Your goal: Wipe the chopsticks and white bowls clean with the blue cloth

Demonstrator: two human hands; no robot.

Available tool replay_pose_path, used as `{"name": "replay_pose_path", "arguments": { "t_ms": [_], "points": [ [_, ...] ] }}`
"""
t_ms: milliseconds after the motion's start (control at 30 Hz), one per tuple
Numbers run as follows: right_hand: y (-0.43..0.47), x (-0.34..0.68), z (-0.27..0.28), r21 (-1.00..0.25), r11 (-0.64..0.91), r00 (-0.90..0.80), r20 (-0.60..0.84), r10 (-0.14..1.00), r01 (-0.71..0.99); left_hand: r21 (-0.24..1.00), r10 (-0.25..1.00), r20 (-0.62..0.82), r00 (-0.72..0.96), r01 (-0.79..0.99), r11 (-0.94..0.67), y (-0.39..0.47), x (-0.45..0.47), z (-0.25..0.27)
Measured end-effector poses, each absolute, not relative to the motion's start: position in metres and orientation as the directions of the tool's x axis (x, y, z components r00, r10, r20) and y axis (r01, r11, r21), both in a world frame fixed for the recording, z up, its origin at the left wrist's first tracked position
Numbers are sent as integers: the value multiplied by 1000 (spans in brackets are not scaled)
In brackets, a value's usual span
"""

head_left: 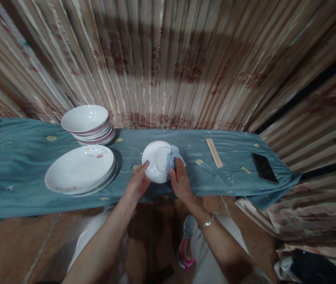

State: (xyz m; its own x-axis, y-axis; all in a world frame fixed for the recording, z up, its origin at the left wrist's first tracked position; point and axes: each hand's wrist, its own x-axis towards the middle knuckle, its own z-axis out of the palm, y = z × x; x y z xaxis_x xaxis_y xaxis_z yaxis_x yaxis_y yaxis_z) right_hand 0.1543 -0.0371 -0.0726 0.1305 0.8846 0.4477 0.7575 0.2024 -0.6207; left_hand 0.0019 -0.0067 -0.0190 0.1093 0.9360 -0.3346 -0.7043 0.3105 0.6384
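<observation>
A small white bowl [156, 167] is tilted over the middle of the table, its underside and foot ring facing me. My left hand [139, 180] grips its lower left rim, thumb on the outer surface. My right hand [180, 179] is closed on a light-blue cloth [173, 155] and presses it to the bowl's right side. Part of the cloth hangs past the rim; the right fingertips are partly hidden by it. To the left are a stack of oval white plates [79, 167] with floral marks and a stack of white bowls [85, 118] with red bands.
A green patterned cloth [144, 136] covers the long narrow table. Right of the bowl lie several wooden chopsticks [214, 152], and a black phone [264, 168] is near the right end. Pleated curtains [168, 67] hang close behind. A dark bag [316, 267] sits at the lower right.
</observation>
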Motion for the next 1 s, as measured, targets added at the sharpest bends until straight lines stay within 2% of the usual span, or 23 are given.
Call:
{"name": "replay_pose_path", "arguments": {
  "t_ms": [333,633,833,1000],
  "points": [
    [-62,131,-74,-442,274,-64,434,898,854,642,940,-328,97,-707,297,0,-4,-23],
    [-70,120,-60,-365,299,-172,341,924,882,619,937,-335,96,-727,296,4,-5,-27],
    [-64,121,-49,-289,381,-251,399,882,879,644,956,-280,87,-721,255,-4,2,-15],
    [-54,123,-34,-213,386,-249,476,843,898,635,960,-259,109,-729,255,-12,7,-1]
  ]
}}
